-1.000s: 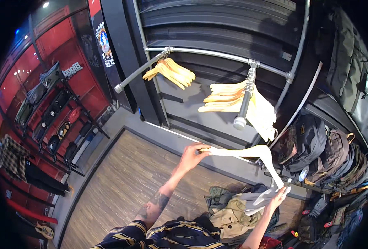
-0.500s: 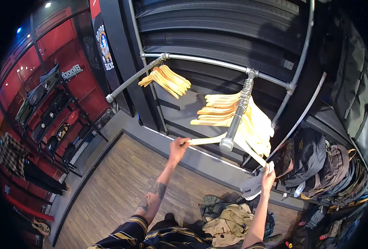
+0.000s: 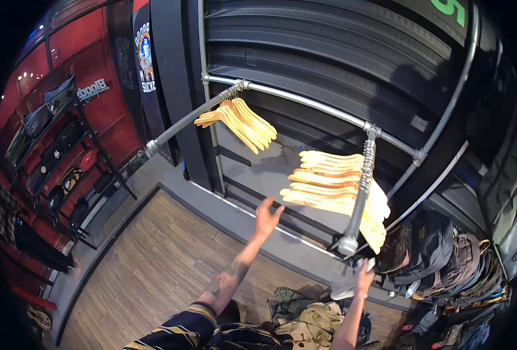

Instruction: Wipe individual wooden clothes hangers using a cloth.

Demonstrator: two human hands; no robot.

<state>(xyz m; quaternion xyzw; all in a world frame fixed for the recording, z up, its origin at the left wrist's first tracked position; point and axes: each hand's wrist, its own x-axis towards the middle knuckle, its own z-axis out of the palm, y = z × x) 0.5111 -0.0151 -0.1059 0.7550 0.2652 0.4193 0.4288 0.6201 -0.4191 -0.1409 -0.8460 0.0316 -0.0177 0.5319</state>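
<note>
Pale wooden hangers hang in a packed row from the right metal rail, which points toward me. Their right ends are washed out by bright light. My left hand is raised just short of the front hangers' left ends, fingers apart and nothing in it. Below the hangers' right ends and the rail's end cap, my right hand has its fingers bent beside a small white item. That item seems to be held, but its kind is unclear. Neither hand touches a hanger.
A second rail at the left carries another bunch of wooden hangers. Backpacks line the right side, near a grey cap. Folded clothes lie on the wooden floor. A shelf rack stands far left.
Both hands have let go of the front hanger, which now hangs in line with the others. The right hand has dropped lower; the left has opened. The view has shifted.
</note>
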